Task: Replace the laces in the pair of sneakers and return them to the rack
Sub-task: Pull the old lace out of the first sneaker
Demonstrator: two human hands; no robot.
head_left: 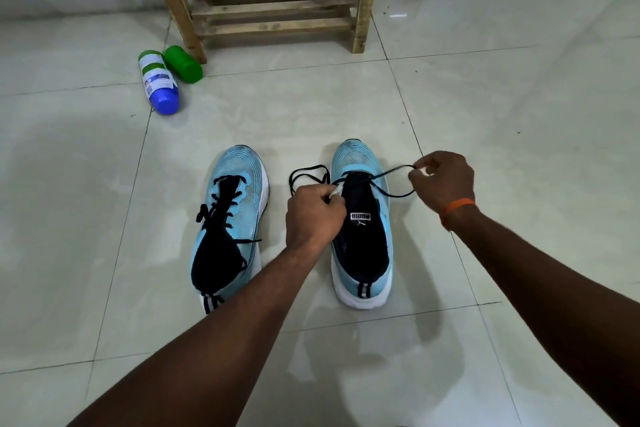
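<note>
Mid-lacing on a glossy pale-grey tiled floor [519, 107]. Right grip [443, 184] clenched in a pinch on a thin black shoelace [393, 172], drawing a loop of it up and out to the side of the right-hand light-blue mesh sneaker with a white sole [356, 158], probably to take up slack through the front eyelets. Left grip [313, 215] closed at the top of that shoe's throat, pinching what looks like the lace's other, pale-tipped end, though hard to tell from an eyelet edge; likely also steadying the shoe against the pull. More slack lying in a loop on the tiles just left of the toe. Laced only at the front, judging by the open throat and the bare insole logo. Just beside it, toe pointing the same way, the matching left-hand light-blue sneaker [254, 177], already threaded with black lace up the tongue, ends loose. Both well short of the slatted raw-wood shoe rack [277, 24] standing by the white wall ahead. Near the rack's left leg, side by side on the tiles, a white-labelled bottle with a blue cap [157, 83] and a green plastic bottle [183, 64]. Orange band [459, 206] on the right wrist.
</note>
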